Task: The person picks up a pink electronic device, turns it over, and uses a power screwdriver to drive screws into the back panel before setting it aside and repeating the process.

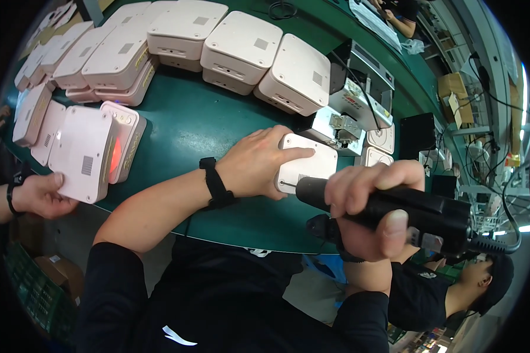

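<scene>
My left hand grips a small white square plastic housing on the table by its left side, the thumb lying across its top. A black corded electric screwdriver is wrapped in my right hand. Its thin bit meets the near left corner of the housing, where a screw hole seems to be; whether a screw is there I cannot tell. Just beyond the housing stands a small metal device, partly hidden.
Stacked white housings line the far and left sides of the green table. At left, another person's hand holds a white housing beside an open one glowing red. A metal-cased machine stands far right; a person in black sits at right.
</scene>
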`<action>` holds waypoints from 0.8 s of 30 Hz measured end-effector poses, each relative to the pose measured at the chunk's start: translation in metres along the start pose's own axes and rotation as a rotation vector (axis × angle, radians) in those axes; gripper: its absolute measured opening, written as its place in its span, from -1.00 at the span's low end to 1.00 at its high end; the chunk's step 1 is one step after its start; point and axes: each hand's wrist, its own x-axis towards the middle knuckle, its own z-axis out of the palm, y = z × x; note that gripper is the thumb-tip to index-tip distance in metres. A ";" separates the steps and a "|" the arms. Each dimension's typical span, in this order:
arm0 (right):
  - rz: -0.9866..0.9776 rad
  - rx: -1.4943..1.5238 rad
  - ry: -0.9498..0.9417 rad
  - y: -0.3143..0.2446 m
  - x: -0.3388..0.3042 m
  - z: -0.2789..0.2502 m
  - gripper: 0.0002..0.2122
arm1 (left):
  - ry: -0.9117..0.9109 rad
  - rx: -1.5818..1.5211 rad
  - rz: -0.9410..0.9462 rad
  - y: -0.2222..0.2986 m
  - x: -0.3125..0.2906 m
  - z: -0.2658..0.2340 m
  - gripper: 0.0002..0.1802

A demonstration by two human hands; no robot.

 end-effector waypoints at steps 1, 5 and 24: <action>-0.055 0.017 0.015 -0.002 0.000 -0.001 -0.54 | -0.005 -0.005 -0.011 0.001 0.001 -0.002 -0.12; -0.309 0.108 -0.015 -0.029 -0.029 -0.027 -0.54 | -0.115 -0.165 -0.097 0.009 0.015 -0.014 -0.14; -0.531 -0.122 0.263 0.025 -0.182 -0.076 -0.70 | -0.968 -1.384 -0.900 0.165 0.229 0.173 -0.09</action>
